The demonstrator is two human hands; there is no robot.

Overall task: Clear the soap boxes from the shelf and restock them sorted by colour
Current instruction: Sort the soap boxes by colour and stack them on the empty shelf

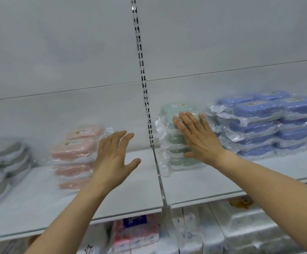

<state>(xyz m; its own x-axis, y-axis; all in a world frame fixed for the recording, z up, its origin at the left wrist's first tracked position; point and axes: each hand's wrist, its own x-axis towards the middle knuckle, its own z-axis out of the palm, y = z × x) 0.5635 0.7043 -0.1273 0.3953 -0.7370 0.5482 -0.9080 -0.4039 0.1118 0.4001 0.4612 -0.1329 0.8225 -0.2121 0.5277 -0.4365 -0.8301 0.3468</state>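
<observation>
Shelf [134,195] — colour-sorted soap boxes [255,123].

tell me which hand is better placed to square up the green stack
Right. The right hand already lies flat with straight fingers against the green stack, while the left hand hovers open by the pink stack, across the shelf divider.

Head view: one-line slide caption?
Right hand flat against green stack, left hand open beside pink stack; grey and blue stacks flank them.
</observation>
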